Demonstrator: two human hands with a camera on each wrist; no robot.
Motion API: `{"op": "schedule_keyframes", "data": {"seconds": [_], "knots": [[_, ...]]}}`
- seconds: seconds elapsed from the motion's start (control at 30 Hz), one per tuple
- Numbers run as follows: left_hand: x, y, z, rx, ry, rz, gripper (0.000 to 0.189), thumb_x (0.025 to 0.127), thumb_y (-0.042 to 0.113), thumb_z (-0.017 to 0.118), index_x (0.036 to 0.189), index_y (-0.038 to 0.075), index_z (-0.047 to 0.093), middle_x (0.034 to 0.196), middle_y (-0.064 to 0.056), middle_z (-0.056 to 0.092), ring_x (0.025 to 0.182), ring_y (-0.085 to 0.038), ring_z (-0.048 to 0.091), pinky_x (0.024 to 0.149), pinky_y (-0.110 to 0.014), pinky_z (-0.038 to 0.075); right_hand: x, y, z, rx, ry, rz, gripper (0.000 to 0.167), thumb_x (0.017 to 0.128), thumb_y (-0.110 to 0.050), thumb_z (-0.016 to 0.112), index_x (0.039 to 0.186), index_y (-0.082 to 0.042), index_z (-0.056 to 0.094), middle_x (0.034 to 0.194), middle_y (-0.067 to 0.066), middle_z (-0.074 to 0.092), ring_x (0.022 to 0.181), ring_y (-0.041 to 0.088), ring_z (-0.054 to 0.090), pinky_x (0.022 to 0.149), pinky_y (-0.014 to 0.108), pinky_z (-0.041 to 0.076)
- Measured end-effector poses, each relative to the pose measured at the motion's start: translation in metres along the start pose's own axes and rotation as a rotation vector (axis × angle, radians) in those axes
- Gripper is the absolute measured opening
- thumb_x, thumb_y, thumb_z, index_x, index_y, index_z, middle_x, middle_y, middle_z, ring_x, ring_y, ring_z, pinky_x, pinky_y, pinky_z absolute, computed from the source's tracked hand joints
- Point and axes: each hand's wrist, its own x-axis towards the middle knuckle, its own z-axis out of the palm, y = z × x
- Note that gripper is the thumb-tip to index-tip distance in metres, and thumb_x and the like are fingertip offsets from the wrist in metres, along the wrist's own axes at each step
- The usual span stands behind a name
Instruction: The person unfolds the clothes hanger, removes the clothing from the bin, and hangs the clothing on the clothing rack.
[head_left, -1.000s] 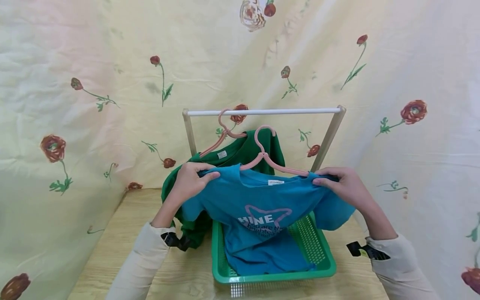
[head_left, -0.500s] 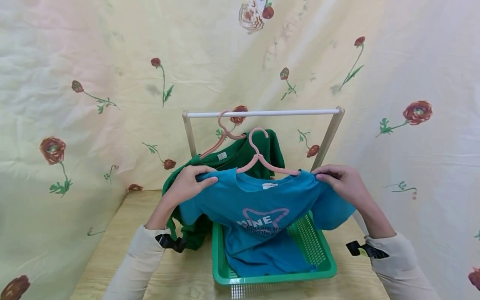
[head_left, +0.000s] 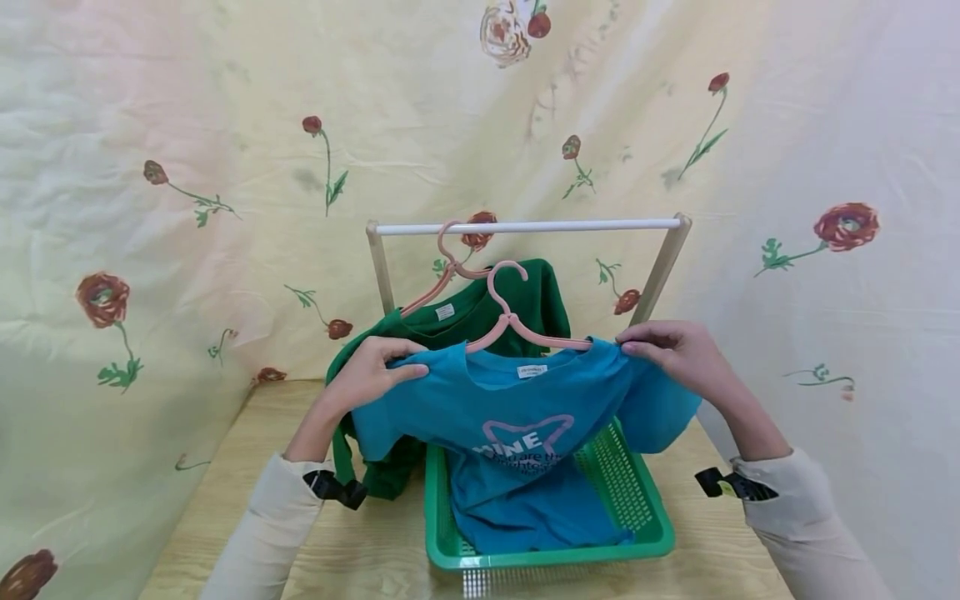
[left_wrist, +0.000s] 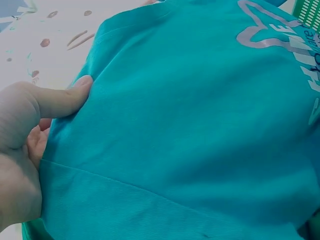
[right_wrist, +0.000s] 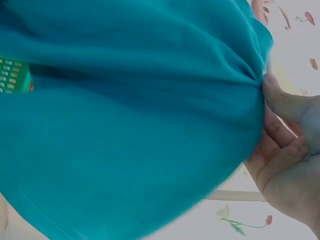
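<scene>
A blue T-shirt (head_left: 442, 392) with a star print hangs on a pink hanger (head_left: 508, 318), whose hook stands free in front of the rack. My left hand (head_left: 375, 371) pinches the shirt's left shoulder, thumb in front, as the left wrist view also shows. At the other shoulder my right hand (head_left: 671, 350) pinches the cloth between thumb and fingers; the right wrist view shows folds gathering at that thumb (right_wrist: 280, 97). The lower part of the shirt lies in a green plastic basket (head_left: 551, 560). The hanger's arms are partly hidden inside the shirt.
Behind stands a small rack with a white rail (head_left: 585, 225) and wooden posts (head_left: 663, 268). A green garment (head_left: 540, 287) hangs from its rail on another pink hanger (head_left: 429, 296). Everything stands on a wooden table (head_left: 240, 508) before a flowered cloth backdrop (head_left: 420, 100).
The hanger in the blue T-shirt has shifted left and slightly down, its hook turning. My right hand has moved a little left and up; my left hand has moved slightly left.
</scene>
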Motion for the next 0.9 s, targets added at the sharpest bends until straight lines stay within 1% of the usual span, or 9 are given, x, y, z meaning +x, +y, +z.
{"op": "schedule_keyframes", "data": {"seconds": [0.1,0.17,0.33,0.4,0.5,0.6,0.7,0.8,0.9], "knots": [[-0.002,-0.003,0.002,0.001,0.026,-0.014,0.025,0.096,0.012,0.070,0.119,0.004,0.075,0.115,-0.013,0.076,0.104,-0.026,0.069,0.090,-0.034,0.057,0.006,-0.004,-0.011,0.010,-0.023,0.019,0.020,0.100,-0.012,0.065,0.115,-0.004,0.075,0.106,0.018,0.077,0.090,-0.016,0.062,0.084,0.002,0.045],[-0.004,-0.004,0.003,0.002,0.037,-0.020,0.026,0.096,0.012,0.070,0.120,0.003,0.075,0.115,-0.013,0.076,0.104,-0.027,0.070,0.089,-0.033,0.057,0.011,-0.005,-0.020,-0.004,0.001,0.027,0.020,0.100,-0.013,0.066,0.116,-0.005,0.075,0.107,0.014,0.077,0.090,-0.016,0.062,0.082,0.002,0.046],[-0.008,-0.008,0.004,-0.011,0.049,-0.041,0.027,0.095,0.011,0.071,0.120,0.002,0.074,0.115,-0.015,0.076,0.104,-0.028,0.071,0.087,-0.029,0.057,0.030,-0.008,-0.050,-0.021,0.135,0.052,0.022,0.097,-0.015,0.071,0.116,-0.006,0.075,0.100,-0.025,0.072,0.085,-0.015,0.063,0.076,0.003,0.048],[-0.010,-0.009,0.004,-0.017,0.047,-0.047,0.027,0.095,0.011,0.071,0.120,0.002,0.074,0.114,-0.014,0.077,0.103,-0.028,0.071,0.087,-0.028,0.057,0.040,-0.007,-0.063,0.002,0.201,0.050,0.024,0.096,-0.015,0.072,0.117,-0.003,0.074,0.096,-0.035,0.067,0.086,-0.015,0.063,0.075,0.003,0.048],[-0.012,-0.011,0.005,-0.027,0.045,-0.049,0.027,0.095,0.011,0.071,0.120,0.002,0.075,0.114,-0.014,0.077,0.102,-0.027,0.071,0.088,-0.028,0.057,0.055,-0.001,-0.080,0.061,0.284,0.047,0.029,0.096,-0.012,0.072,0.122,0.001,0.071,0.096,-0.035,0.067,0.088,-0.015,0.064,0.076,0.001,0.048],[-0.013,-0.012,0.005,-0.028,0.047,-0.042,0.027,0.095,0.011,0.072,0.119,0.002,0.075,0.113,-0.014,0.077,0.101,-0.027,0.072,0.088,-0.028,0.057,0.067,0.007,-0.094,0.116,0.327,0.070,0.035,0.095,-0.011,0.073,0.128,0.001,0.069,0.099,-0.031,0.069,0.092,-0.012,0.065,0.077,0.001,0.048],[-0.014,-0.014,0.007,-0.020,0.048,-0.032,0.027,0.094,0.011,0.072,0.119,0.003,0.075,0.113,-0.013,0.077,0.101,-0.026,0.072,0.088,-0.028,0.057,0.074,0.018,-0.102,0.106,0.315,0.118,0.041,0.095,-0.017,0.073,0.134,-0.006,0.067,0.105,-0.029,0.068,0.097,-0.013,0.062,0.080,0.001,0.048],[-0.015,-0.015,0.007,-0.014,0.049,-0.026,0.027,0.094,0.010,0.072,0.120,0.002,0.075,0.113,-0.013,0.077,0.102,-0.027,0.072,0.088,-0.027,0.057,0.081,0.029,-0.105,0.097,0.258,0.166,0.046,0.096,-0.024,0.072,0.140,-0.013,0.063,0.112,-0.027,0.067,0.101,-0.015,0.060,0.082,0.002,0.047],[-0.017,-0.015,0.007,-0.009,0.050,-0.026,0.027,0.094,0.010,0.072,0.120,0.003,0.075,0.113,-0.013,0.077,0.102,-0.027,0.072,0.088,-0.026,0.057,0.088,0.041,-0.105,0.153,0.188,0.195,0.048,0.097,-0.023,0.071,0.143,-0.017,0.060,0.113,-0.028,0.068,0.100,-0.016,0.061,0.081,0.003,0.047]]}}
